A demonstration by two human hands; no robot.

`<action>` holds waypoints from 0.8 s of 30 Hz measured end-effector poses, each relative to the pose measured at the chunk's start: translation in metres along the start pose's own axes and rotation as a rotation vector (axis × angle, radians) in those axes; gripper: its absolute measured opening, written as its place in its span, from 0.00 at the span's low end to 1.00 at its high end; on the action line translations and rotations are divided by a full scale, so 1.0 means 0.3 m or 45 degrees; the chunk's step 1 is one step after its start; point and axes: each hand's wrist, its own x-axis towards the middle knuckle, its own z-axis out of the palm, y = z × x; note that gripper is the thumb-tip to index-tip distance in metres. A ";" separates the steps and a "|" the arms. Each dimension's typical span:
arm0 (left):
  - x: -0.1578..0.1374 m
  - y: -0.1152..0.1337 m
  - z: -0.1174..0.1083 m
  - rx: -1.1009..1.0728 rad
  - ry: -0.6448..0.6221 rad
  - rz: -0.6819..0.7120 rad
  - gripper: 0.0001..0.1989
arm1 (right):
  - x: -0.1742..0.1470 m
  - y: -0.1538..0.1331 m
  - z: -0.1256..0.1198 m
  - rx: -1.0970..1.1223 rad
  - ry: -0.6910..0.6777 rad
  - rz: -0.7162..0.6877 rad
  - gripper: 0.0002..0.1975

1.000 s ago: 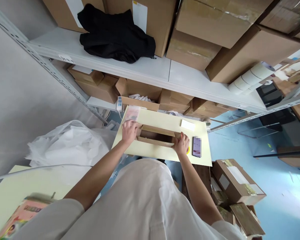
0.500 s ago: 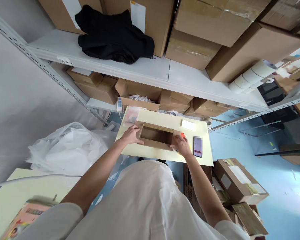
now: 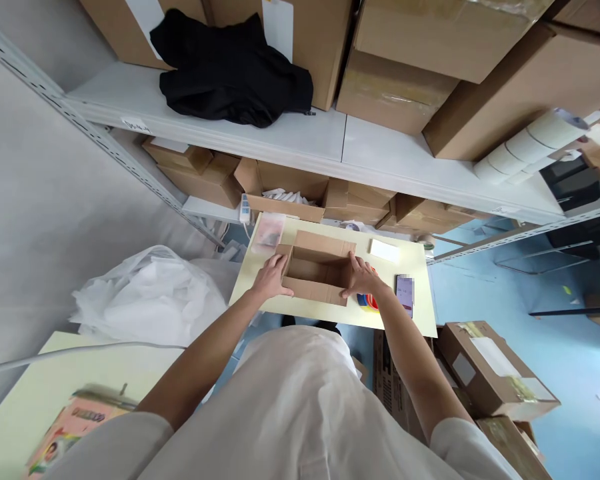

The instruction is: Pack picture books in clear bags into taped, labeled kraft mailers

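A small cardboard box (image 3: 315, 291) with its top flaps folded outward stands on the pale yellow table (image 3: 300, 313). Nothing shows inside it. My left hand (image 3: 271, 277) grips the box's left end, its thumb against the near flap. At the opposite end my right hand (image 3: 363, 276) grips the box, fingers along the right side and thumb near the front corner. Partly under my right wrist lies a red, yellow and blue roll-like thing (image 3: 367, 301). A phone (image 3: 405, 295) with a lit screen rests to its right.
Behind the table, a shelf (image 3: 260, 143) carries large cartons, black clothing (image 3: 237, 73) and white rolls (image 3: 530, 147). A white bag (image 3: 145, 293) bulges at left. Taped boxes (image 3: 495, 367) are stacked at right. A white pad (image 3: 385, 251) and clear plastic bag (image 3: 270, 230) lie on the table.
The box's long flaps have spread outward, and its opening looks wider. My hands have stayed at its two ends. More of the coloured roll-like thing shows beside my right hand.
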 end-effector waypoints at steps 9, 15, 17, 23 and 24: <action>0.000 -0.022 0.071 -0.114 0.140 -0.008 0.55 | 0.029 -0.002 0.010 0.021 0.013 0.065 0.66; 0.005 0.002 0.101 -0.249 0.125 0.068 0.56 | -0.090 0.019 0.129 0.036 0.322 0.127 0.53; 0.002 0.019 0.114 -0.304 0.140 0.120 0.54 | -0.127 0.002 0.175 0.050 0.436 0.212 0.50; -0.010 -0.009 0.110 -0.376 0.343 0.158 0.31 | -0.161 -0.071 0.203 0.018 0.465 0.385 0.47; -0.004 -0.030 0.102 -0.401 0.393 0.117 0.27 | -0.159 -0.076 0.193 0.008 0.443 0.390 0.46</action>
